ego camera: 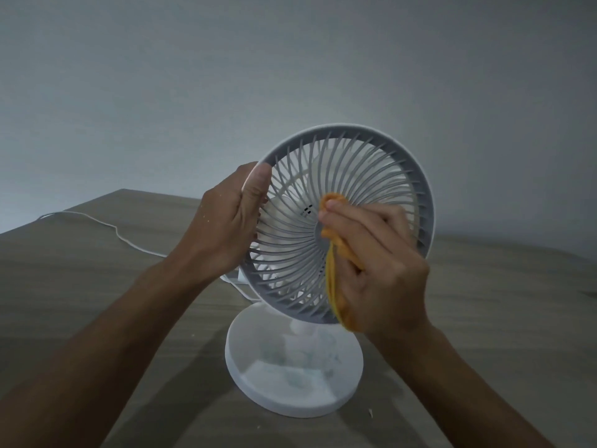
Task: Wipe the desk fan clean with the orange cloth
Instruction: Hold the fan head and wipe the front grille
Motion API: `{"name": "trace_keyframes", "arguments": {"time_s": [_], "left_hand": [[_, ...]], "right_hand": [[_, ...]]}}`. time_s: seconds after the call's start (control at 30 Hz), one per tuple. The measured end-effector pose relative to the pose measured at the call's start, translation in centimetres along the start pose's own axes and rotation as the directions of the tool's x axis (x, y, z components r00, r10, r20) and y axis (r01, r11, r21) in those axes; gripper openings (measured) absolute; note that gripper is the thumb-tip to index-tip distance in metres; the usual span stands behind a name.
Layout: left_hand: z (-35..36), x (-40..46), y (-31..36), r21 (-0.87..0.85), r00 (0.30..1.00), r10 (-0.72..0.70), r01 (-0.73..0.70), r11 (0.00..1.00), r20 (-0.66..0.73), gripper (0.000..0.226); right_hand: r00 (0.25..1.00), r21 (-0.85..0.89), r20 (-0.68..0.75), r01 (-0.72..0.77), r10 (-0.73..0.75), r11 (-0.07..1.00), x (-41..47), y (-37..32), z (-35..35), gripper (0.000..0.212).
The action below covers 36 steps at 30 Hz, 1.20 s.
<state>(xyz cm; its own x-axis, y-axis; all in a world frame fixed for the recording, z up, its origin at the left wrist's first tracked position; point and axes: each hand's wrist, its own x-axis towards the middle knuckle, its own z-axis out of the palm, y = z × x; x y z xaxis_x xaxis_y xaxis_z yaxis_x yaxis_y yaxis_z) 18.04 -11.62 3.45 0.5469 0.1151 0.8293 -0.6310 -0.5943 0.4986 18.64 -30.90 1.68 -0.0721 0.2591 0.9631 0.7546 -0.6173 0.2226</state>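
Observation:
A white desk fan (365,176) with a grey spiral grille stands on a round white base (258,379) on the table. Its head is tilted up toward me. My left hand (226,221) grips the left rim of the grille, thumb on the front edge. My right hand (381,273) holds a bunched orange cloth (334,286) and presses it against the grille's centre hub. Part of the cloth hangs down along the lower grille. The hub is mostly hidden behind cloth and fingers.
A wood-grain table (97,286) carries the fan. The white power cord (106,226) runs from behind the fan leftward toward the table's far left edge. A plain grey wall (290,59) rises behind. Small white specks lie on the table near the base.

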Motion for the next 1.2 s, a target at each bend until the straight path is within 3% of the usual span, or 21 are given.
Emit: {"name": "trace_keyframes", "arguments": {"time_s": [0.13,0.3,0.5,0.73,0.9,1.0,1.2], "left_hand": [[0.2,0.1,0.1,0.004,1.0,0.016,-0.016,1.0,0.015,0.04],[0.2,0.1,0.1,0.011,1.0,-0.012,0.011,1.0,0.017,0.038],[0.0,0.1,0.0,0.011,0.999,-0.016,0.016,1.0,0.034,0.048],[-0.2,0.0,0.3,0.004,0.998,-0.05,0.05,0.999,0.045,0.05],[-0.6,0.2,0.6,-0.033,0.989,-0.099,0.103,0.994,0.108,0.05],[-0.9,0.3,0.9,-0.057,0.983,-0.058,0.069,0.996,0.171,0.051],[-1.3,0.3,1.3,-0.103,0.978,-0.037,0.059,0.993,0.207,0.055]], "right_hand": [[0.989,0.019,0.095,0.114,-0.115,0.993,-0.5,0.9,-0.9,0.013],[1.0,0.003,-0.021,-0.017,0.017,1.0,-0.4,-0.2,0.3,0.017],[0.958,0.084,0.202,0.189,-0.203,0.978,-4.0,-3.3,2.5,0.019],[0.878,0.098,0.367,0.292,-0.307,0.951,-6.5,-1.1,-0.8,0.021],[0.923,0.12,0.296,0.22,-0.246,0.968,-4.9,-2.9,0.4,0.019],[0.948,0.167,0.245,0.166,-0.203,0.972,-4.1,-4.7,1.9,0.016],[0.92,0.118,0.308,0.217,-0.243,0.969,-6.0,-4.8,1.4,0.013]]}}
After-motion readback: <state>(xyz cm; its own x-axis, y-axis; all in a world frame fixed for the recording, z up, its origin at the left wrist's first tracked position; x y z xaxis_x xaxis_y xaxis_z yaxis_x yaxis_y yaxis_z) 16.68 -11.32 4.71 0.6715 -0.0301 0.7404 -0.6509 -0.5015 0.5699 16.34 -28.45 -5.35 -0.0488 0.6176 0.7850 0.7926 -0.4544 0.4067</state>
